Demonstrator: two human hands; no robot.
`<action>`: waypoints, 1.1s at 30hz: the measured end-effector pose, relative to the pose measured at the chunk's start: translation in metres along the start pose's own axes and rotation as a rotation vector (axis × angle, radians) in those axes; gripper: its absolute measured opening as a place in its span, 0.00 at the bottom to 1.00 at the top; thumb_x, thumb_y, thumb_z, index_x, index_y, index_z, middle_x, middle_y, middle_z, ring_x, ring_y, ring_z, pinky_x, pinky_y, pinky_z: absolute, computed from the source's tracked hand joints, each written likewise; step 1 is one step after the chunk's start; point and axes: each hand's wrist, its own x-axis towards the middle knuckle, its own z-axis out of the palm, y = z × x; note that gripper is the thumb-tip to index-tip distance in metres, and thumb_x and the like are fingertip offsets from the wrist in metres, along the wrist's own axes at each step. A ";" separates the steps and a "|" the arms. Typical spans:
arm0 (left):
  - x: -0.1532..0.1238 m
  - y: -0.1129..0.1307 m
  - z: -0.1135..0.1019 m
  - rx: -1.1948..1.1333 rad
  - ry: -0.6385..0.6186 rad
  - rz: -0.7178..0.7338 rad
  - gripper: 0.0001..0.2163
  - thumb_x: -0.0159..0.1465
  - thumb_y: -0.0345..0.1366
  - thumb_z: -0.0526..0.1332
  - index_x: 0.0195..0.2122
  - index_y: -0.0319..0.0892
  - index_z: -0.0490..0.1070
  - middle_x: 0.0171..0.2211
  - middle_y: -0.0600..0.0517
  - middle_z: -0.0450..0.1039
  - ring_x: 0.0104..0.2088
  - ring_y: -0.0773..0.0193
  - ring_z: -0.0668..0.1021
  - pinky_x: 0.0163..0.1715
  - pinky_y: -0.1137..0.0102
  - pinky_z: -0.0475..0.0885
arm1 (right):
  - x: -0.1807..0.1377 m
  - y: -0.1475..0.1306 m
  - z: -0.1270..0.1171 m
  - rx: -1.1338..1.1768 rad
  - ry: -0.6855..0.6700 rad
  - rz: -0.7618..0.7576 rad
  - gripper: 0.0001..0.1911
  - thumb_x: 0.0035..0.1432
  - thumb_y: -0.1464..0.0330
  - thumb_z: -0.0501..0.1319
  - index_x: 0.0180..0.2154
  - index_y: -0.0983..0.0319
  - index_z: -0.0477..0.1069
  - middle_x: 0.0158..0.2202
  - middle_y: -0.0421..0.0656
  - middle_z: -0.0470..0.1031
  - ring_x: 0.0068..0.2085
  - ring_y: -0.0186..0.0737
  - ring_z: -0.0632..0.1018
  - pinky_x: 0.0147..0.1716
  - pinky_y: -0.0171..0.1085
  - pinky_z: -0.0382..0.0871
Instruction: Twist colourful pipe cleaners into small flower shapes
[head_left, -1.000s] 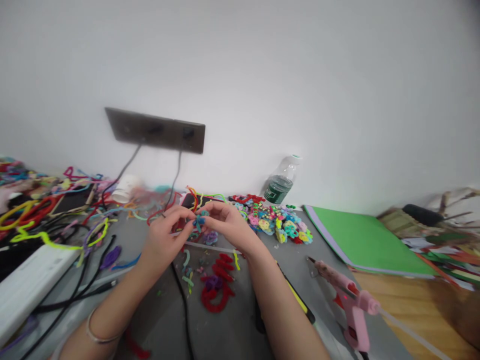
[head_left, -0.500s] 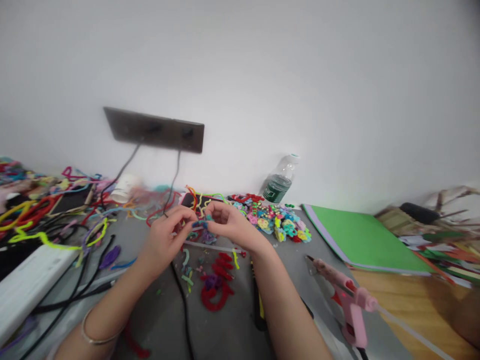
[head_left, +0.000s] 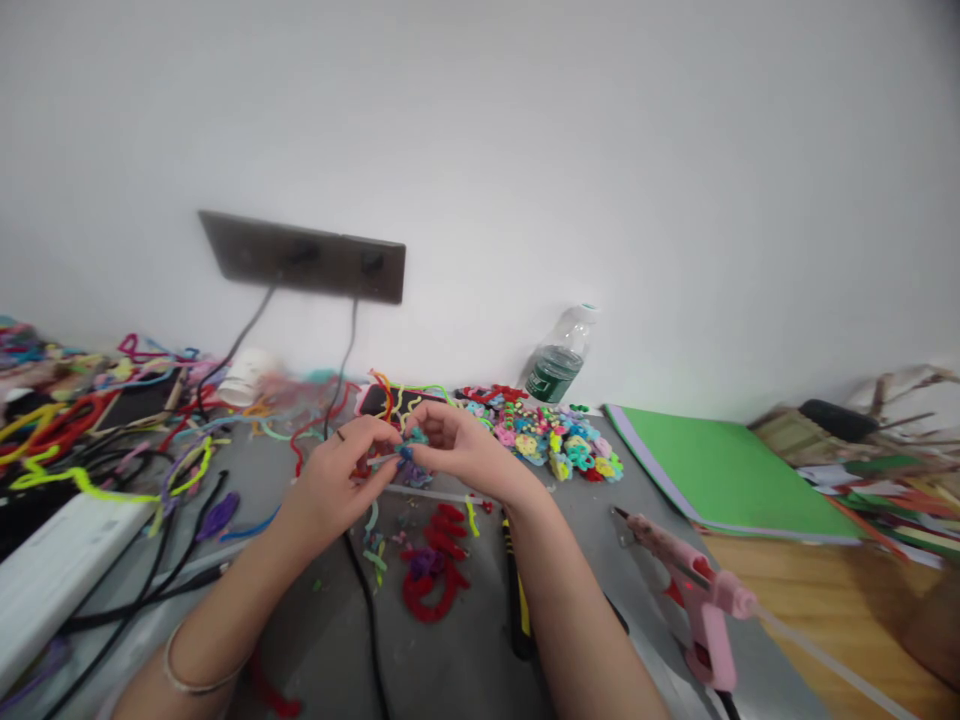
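Observation:
Both my hands meet above the grey table (head_left: 450, 660), a little way out from the wall. My left hand (head_left: 341, 480) and my right hand (head_left: 457, 445) pinch a small teal and blue pipe-cleaner piece (head_left: 409, 445) between their fingertips. Just below the hands lie red pipe-cleaner curls (head_left: 435, 570) and short green and yellow bits. A heap of small coloured pipe-cleaner flowers (head_left: 551, 440) sits to the right of my right hand.
A pink glue gun (head_left: 701, 600) lies at the right, beside green sheets (head_left: 720, 470). A plastic bottle (head_left: 559, 360) leans on the wall. Loose pipe cleaners and black cables (head_left: 150, 480) cover the left side. A yellow-black tool (head_left: 517, 610) lies under my right forearm.
The hands have stayed together on the small piece, with the fingers shifting slightly. The view has tilted a little.

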 end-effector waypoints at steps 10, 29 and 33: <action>0.001 0.002 -0.001 0.136 0.031 0.205 0.06 0.65 0.26 0.56 0.38 0.42 0.70 0.35 0.50 0.75 0.38 0.64 0.78 0.39 0.72 0.72 | -0.004 -0.004 -0.001 -0.042 -0.074 -0.005 0.11 0.54 0.68 0.65 0.36 0.62 0.65 0.33 0.37 0.66 0.33 0.32 0.70 0.36 0.33 0.63; 0.001 0.010 -0.005 -0.074 -0.345 0.149 0.11 0.61 0.27 0.52 0.21 0.43 0.56 0.17 0.60 0.52 0.18 0.72 0.59 0.21 0.75 0.54 | -0.002 0.001 -0.006 0.017 -0.407 0.121 0.08 0.52 0.69 0.64 0.33 0.64 0.66 0.28 0.34 0.65 0.25 0.26 0.63 0.25 0.29 0.55; 0.002 0.010 -0.011 -0.233 -0.370 0.089 0.12 0.58 0.28 0.52 0.19 0.42 0.52 0.16 0.60 0.48 0.18 0.73 0.56 0.19 0.75 0.51 | 0.001 0.006 -0.002 0.098 -0.433 0.063 0.08 0.50 0.71 0.63 0.31 0.64 0.65 0.26 0.33 0.62 0.25 0.26 0.60 0.24 0.29 0.51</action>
